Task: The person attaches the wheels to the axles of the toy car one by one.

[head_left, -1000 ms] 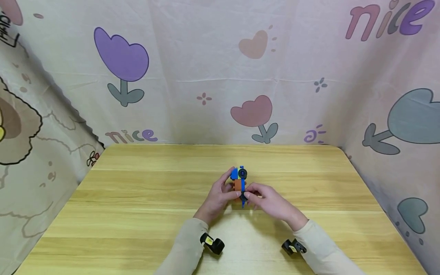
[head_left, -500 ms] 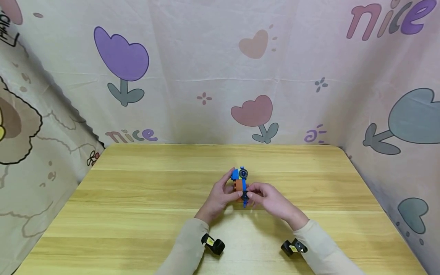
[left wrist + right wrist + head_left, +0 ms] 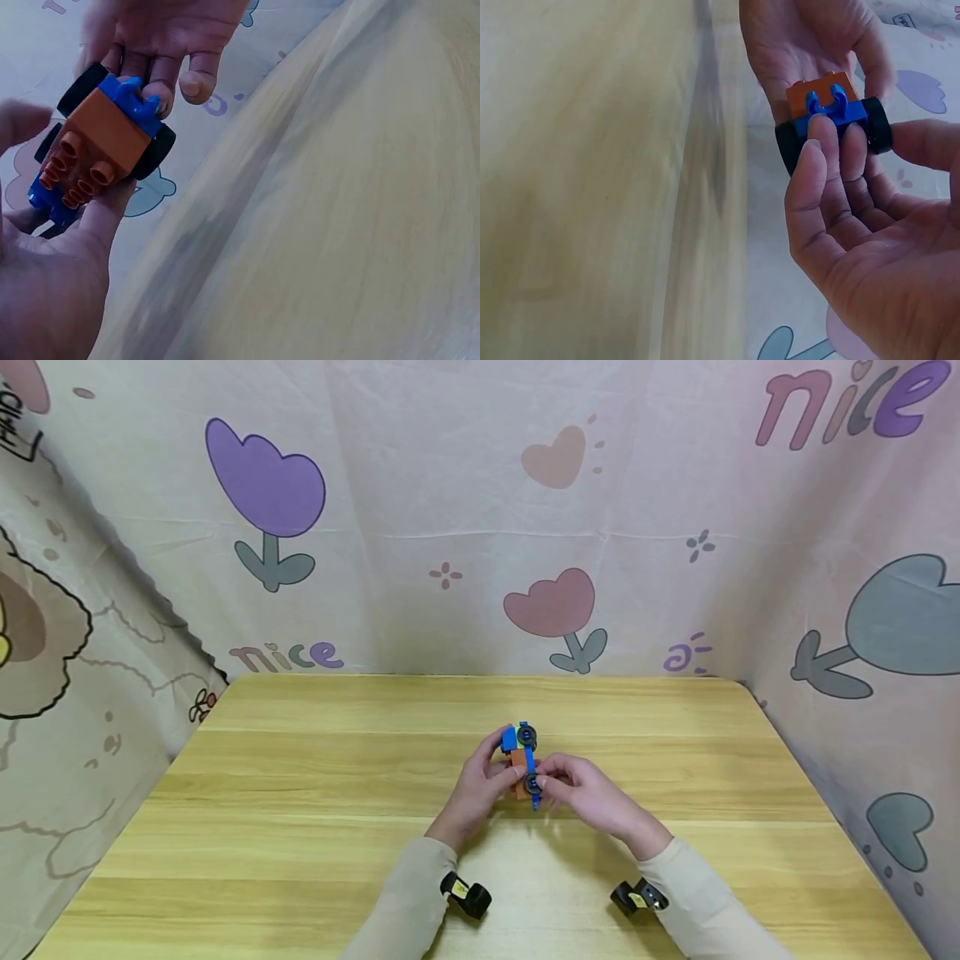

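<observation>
Between both hands is a toy car (image 3: 518, 761) of building blocks, with an orange body, blue chassis and black wheels, tilted so a wheel side shows in the head view. My left hand (image 3: 474, 793) holds it from the left, fingers along the far blue end and thumb near the closer wheel (image 3: 532, 783). That wheel is pinched by the thumb and fingers of my right hand (image 3: 588, 793). Orange studs (image 3: 71, 142) show in the left wrist view. In the right wrist view a blue hook (image 3: 843, 112) sticks out at the car's end, with right fingertips just below it.
The car is held over a wooden table (image 3: 300, 827). A patterned cloth (image 3: 420, 468) hangs behind the table and along its sides. Black wrist cameras (image 3: 467, 895) sit at both sleeves.
The car has tilted slightly and shifted a little to the left, so its wheels face up more. My left thumb has moved slightly away from the near wheel.
</observation>
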Demonstrator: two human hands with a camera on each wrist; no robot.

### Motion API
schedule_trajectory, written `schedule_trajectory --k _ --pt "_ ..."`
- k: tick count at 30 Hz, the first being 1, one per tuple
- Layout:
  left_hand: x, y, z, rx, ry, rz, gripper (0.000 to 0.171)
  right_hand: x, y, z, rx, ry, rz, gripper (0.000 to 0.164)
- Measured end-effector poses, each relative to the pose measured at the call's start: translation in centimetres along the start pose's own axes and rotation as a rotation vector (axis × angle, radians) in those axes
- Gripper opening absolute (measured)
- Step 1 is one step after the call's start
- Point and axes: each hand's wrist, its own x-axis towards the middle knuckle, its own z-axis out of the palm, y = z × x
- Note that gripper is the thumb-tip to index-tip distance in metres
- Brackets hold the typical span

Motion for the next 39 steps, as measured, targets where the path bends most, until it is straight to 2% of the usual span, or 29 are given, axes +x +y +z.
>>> schedule_trajectory --k 6,13,20,25,31,36,39 --pt "0.1 0.2 0.0 0.013 0.107 0.019 0.047 -0.1 0.1 -0.3 -0.003 -0.011 -0.006 0.019" --pt "0.0 0.7 -0.4 -0.017 0.176 0.040 0.047 -0.3 0.5 -0.6 -0.012 -0.010 -0.010 0.023" --pt "-0.1 1.1 -0.6 -0.074 0.272 0.069 0.046 -0.3 1.1 -0.6 -0.114 -0.008 -0.045 0.025" --pt "-0.2 1.2 -0.5 -0.118 0.288 0.079 0.047 0.0 1.2 -0.4 -0.196 0.041 -0.066 0.014" --pt "-0.3 1.2 -0.5 -0.092 0.295 0.076 0.044 0.1 1.2 -0.5 -0.233 0.127 -0.026 0.007" --pt "-0.4 1.2 -0.7 -0.042 0.274 0.088 0.043 0.3 1.5 -0.8 -0.196 0.200 -0.011 0.009" --pt "-0.4 1.2 -0.8 0.041 0.296 0.098 0.042 0.5 1.6 -0.9 -0.136 0.225 -0.017 0.012"
